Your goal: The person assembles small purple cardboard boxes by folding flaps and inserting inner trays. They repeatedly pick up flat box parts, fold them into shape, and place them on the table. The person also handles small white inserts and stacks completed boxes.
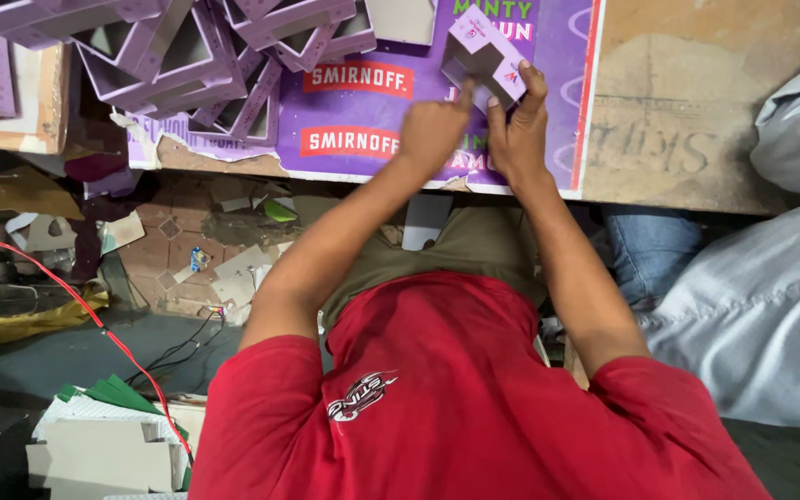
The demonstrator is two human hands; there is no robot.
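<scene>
A small purple cardboard box [481,54] with an open grey inside sits tilted over a purple printed sheet [363,111] on the work table. My right hand [518,125] grips its right side, thumb and fingers around the edge. My left hand [432,130] is curled, with its forefinger pressing the box's lower left edge. Both forearms reach up from my red shirt.
A heap of several finished purple boxes [187,56] lies at the upper left. A wooden table top [687,102] is bare at the right. Another person in a grey shirt [770,278] sits close on my right. Red cable [67,296], paper scraps and cardboard stacks [108,444] litter the floor.
</scene>
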